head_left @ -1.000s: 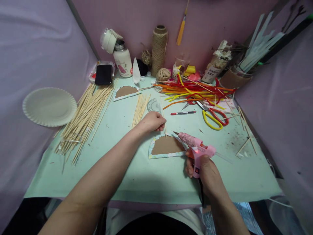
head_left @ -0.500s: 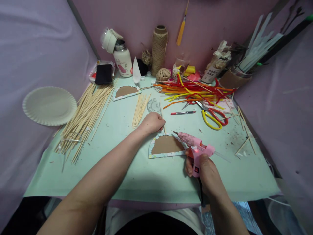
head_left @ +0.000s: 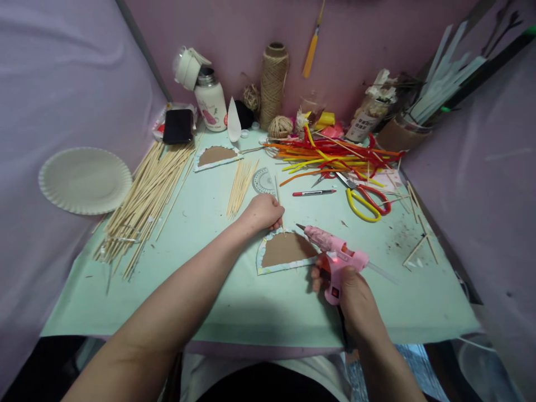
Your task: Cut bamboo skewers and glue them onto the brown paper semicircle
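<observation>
Cardboard piece (head_left: 286,249) btwn left hand (head_left: 263,212) w/ stick (head_left: 280,204) & right hand (head_left: 355,290) w/ glue gun (head_left: 335,251).

Paper plate (head_left: 85,180) at 9 o'clock, skewer pile (head_left: 144,201) beside it. Twine spool (head_left: 272,84) at 12. Scissors (head_left: 363,200), red pen (head_left: 313,193) toward 2.

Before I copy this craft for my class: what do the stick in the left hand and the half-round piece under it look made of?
Stick: pale, matte, thin, probably bamboo or wood. Half-round piece: flat brown matte face, probably cardboard or paper, with a light patterned rim.
</observation>
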The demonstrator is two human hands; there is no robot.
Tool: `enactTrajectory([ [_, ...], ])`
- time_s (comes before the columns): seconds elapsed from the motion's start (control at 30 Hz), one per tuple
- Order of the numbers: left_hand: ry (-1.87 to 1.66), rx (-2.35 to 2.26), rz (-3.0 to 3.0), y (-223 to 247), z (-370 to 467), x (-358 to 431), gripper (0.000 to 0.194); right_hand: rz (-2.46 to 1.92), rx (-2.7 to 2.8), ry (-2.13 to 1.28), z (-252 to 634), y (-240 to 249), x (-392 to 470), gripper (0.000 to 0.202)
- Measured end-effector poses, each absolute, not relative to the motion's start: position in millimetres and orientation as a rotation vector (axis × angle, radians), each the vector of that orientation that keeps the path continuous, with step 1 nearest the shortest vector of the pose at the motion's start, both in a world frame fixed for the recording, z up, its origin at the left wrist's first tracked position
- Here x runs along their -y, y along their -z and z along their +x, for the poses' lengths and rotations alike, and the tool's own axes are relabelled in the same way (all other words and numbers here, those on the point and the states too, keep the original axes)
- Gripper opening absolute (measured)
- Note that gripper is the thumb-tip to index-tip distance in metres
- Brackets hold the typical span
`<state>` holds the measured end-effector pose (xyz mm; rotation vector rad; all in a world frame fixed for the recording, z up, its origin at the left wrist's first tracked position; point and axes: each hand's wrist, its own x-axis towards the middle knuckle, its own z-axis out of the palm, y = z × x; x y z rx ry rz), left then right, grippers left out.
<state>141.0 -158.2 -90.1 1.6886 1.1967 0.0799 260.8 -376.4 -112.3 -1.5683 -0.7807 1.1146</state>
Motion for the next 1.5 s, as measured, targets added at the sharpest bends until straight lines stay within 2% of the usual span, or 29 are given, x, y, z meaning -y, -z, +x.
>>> enactTrajectory([
  [0.2,-0.087,-1.181,1.671,89.7,140.1,158.0,0.021,-1.400,0.709,-1.065,252.0,108.1,363.9,0.056],
  [0.5,-0.094,-1.193,1.672,86.9,135.7,161.3,0.023,-1.655,0.661,-1.013,243.0,112.0,364.9,0.068],
  [0.63,-0.148,-1.188,1.806,83.1,124.3,156.9,0.022,-1.579,0.624,-0.993,240.7,112.2,363.1,0.063],
  [0.7,-0.295,-1.049,2.033,82.1,117.7,150.9,0.015,-1.536,0.593,-1.002,240.4,113.7,362.5,0.060],
  [0.77,-0.389,-0.766,2.224,82.7,112.7,143.6,0.019,-1.530,0.571,-1.011,241.1,116.3,362.9,0.060],
  [0.9,-0.242,-0.408,2.286,86.3,110.2,130.6,0.018,-1.573,0.580,-1.003,243.5,121.3,364.5,0.064],
  [1.17,-0.046,-0.268,2.337,83.1,118.0,116.7,0.014,-1.591,0.663,-0.955,244.3,124.4,364.5,0.067],
  [1.5,0.082,-0.195,2.318,75.3,129.3,110.2,0.015,-1.575,0.613,-1.007,245.2,126.7,366.1,0.057],
])
